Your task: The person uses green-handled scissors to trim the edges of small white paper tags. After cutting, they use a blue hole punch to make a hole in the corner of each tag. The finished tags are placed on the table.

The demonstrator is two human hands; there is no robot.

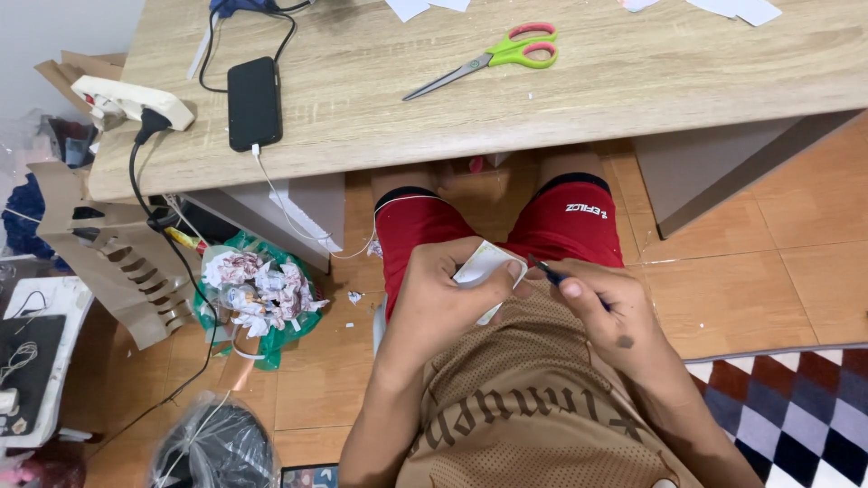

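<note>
A green plastic bag sits open on the floor beside the desk leg, stuffed with crumpled paper scraps, and a dark tied bag bulges at the lower edge of the view near it. Over the lap, the left hand is curled around a small white paper piece, thumb and fingers pinching it just above the red shorts; the right hand is closed in a pinch on a thin dark tool whose tip meets the edge of that paper. The wooden desk ahead carries green-handled scissors lying flat and apart from a black phone with a white cable plugged in, and white paper offcuts lie along the far edge. A white power strip hangs over the desk's left corner. Below, the floor is orange tile, with a checked rug at the right and cut cardboard leaning at the left
</note>
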